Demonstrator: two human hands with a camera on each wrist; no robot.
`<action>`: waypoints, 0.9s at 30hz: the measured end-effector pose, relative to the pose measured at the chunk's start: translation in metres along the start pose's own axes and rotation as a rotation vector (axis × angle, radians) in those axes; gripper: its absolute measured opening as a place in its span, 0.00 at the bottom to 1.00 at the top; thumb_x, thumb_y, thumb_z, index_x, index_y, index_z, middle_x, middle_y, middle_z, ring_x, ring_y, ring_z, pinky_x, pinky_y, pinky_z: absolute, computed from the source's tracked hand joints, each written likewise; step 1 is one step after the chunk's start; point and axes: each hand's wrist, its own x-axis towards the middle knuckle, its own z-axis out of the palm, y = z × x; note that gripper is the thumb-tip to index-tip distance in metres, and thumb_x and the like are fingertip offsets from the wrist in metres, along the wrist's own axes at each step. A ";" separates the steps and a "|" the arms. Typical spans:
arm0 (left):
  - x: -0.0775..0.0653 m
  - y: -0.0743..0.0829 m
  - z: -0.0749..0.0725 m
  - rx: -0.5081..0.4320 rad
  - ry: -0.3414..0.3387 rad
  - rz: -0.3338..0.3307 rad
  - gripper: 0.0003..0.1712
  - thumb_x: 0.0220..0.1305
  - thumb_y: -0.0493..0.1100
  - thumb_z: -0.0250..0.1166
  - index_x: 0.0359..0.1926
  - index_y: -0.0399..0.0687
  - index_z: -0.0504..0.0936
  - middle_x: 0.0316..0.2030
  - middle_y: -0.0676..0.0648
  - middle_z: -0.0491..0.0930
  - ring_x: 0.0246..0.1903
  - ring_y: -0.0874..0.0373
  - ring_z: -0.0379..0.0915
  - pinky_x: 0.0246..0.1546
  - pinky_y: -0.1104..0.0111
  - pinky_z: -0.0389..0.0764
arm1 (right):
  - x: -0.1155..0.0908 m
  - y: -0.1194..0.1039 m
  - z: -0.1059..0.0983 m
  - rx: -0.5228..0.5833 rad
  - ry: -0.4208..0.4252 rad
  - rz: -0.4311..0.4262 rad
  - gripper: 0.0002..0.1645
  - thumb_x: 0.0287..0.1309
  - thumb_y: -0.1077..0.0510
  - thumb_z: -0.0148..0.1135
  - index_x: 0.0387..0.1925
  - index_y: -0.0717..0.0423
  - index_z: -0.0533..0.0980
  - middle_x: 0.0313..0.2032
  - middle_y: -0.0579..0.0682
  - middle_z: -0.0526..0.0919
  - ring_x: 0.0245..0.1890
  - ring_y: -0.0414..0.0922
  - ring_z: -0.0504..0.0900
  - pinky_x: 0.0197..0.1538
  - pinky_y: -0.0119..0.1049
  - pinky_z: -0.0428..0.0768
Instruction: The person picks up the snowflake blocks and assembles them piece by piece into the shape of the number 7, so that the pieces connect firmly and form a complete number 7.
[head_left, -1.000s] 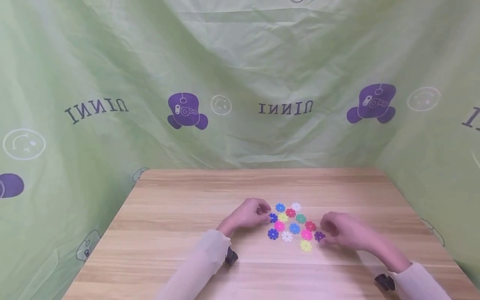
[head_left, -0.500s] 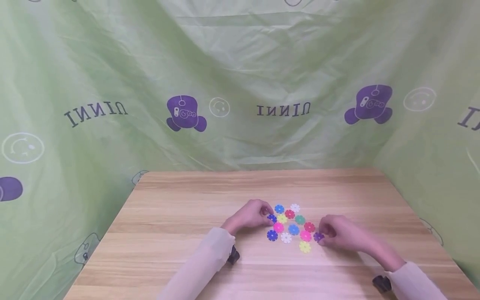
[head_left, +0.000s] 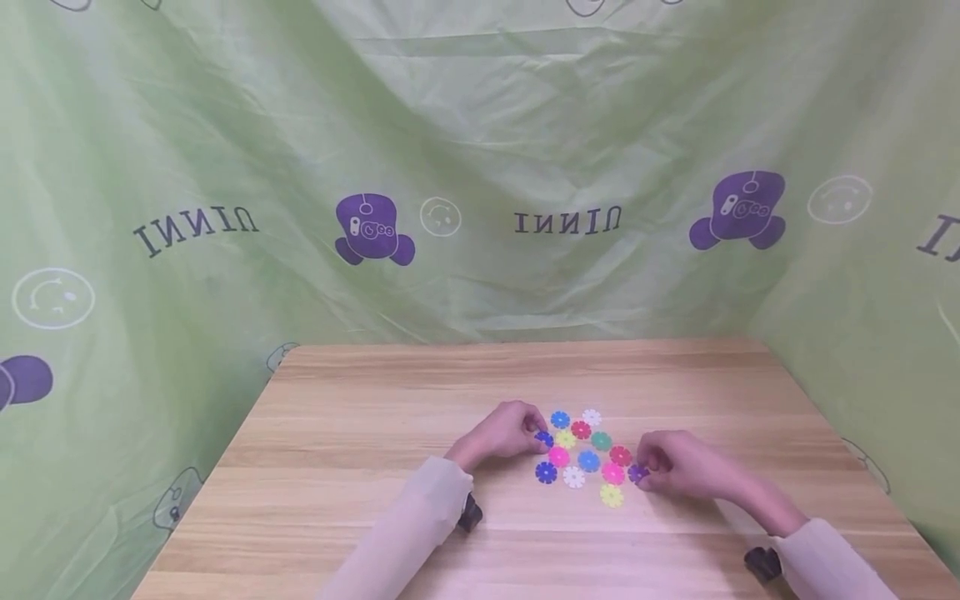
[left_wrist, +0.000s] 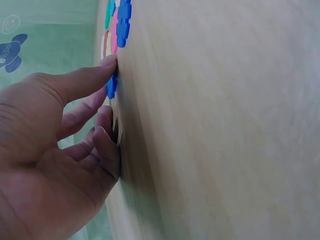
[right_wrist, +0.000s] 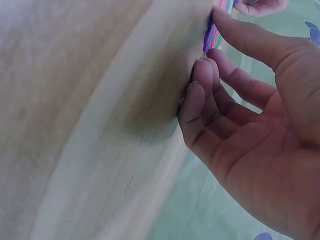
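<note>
My left hand [head_left: 502, 430] pinches a dark blue plastic snowflake disc [head_left: 543, 438] at the left edge of a loose cluster. In the left wrist view, thumb and index finger lie on either side of this blue disc [left_wrist: 111, 88], low over the wood. On the cluster's right side, my right hand [head_left: 686, 465] pinches a purple snowflake disc [head_left: 637, 474] between thumb and forefinger. The right wrist view shows that purple disc [right_wrist: 207, 37] edge-on at the fingertips; the other fingers curl against the tabletop.
Between the hands, several flat notched discs lie on the wooden table [head_left: 360, 417], among them a green one [head_left: 602, 441], a pink one [head_left: 612, 472] and a yellow one [head_left: 612, 496]. A green printed curtain [head_left: 480, 275] surrounds the table's back and sides.
The left fingers have closed in on the dark blue disc, and the right fingers on the purple one. During the last half second both hands have stayed nearly still.
</note>
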 end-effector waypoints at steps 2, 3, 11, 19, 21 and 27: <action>-0.001 0.001 0.001 -0.007 0.001 -0.007 0.14 0.57 0.44 0.81 0.42 0.50 0.86 0.35 0.55 0.82 0.36 0.64 0.75 0.44 0.71 0.80 | 0.000 0.000 -0.001 0.011 -0.013 0.007 0.12 0.54 0.53 0.78 0.36 0.48 0.81 0.29 0.40 0.79 0.28 0.34 0.73 0.32 0.29 0.75; -0.002 0.001 0.002 -0.013 0.002 -0.007 0.15 0.57 0.44 0.81 0.42 0.49 0.86 0.35 0.55 0.82 0.36 0.64 0.75 0.44 0.71 0.80 | -0.001 0.001 -0.001 0.012 -0.021 0.010 0.12 0.54 0.53 0.78 0.36 0.49 0.81 0.29 0.41 0.79 0.29 0.34 0.73 0.32 0.29 0.75; -0.008 0.003 0.000 -0.093 0.031 -0.011 0.13 0.58 0.41 0.80 0.42 0.49 0.85 0.30 0.53 0.82 0.30 0.63 0.76 0.34 0.73 0.78 | 0.000 -0.001 -0.006 0.026 -0.041 0.008 0.13 0.56 0.56 0.76 0.35 0.50 0.77 0.30 0.41 0.79 0.30 0.34 0.74 0.34 0.29 0.76; -0.016 -0.004 -0.004 -0.438 0.069 -0.120 0.09 0.63 0.37 0.75 0.44 0.45 0.88 0.30 0.49 0.90 0.28 0.58 0.85 0.28 0.69 0.85 | 0.008 -0.023 -0.012 0.029 0.132 -0.095 0.12 0.59 0.65 0.71 0.33 0.46 0.77 0.32 0.39 0.85 0.33 0.32 0.80 0.37 0.28 0.83; -0.020 -0.004 -0.004 -0.500 0.088 -0.132 0.10 0.63 0.36 0.74 0.46 0.42 0.88 0.31 0.46 0.91 0.28 0.58 0.86 0.30 0.67 0.87 | 0.012 -0.032 -0.013 0.055 0.174 -0.112 0.12 0.59 0.67 0.71 0.34 0.47 0.78 0.34 0.41 0.87 0.35 0.35 0.85 0.40 0.28 0.85; -0.030 -0.002 -0.006 -0.693 0.125 -0.149 0.16 0.65 0.33 0.71 0.52 0.33 0.85 0.37 0.38 0.92 0.32 0.54 0.90 0.39 0.64 0.91 | 0.027 -0.060 -0.007 0.126 0.271 -0.131 0.12 0.59 0.67 0.74 0.36 0.48 0.80 0.36 0.43 0.91 0.38 0.40 0.90 0.43 0.30 0.88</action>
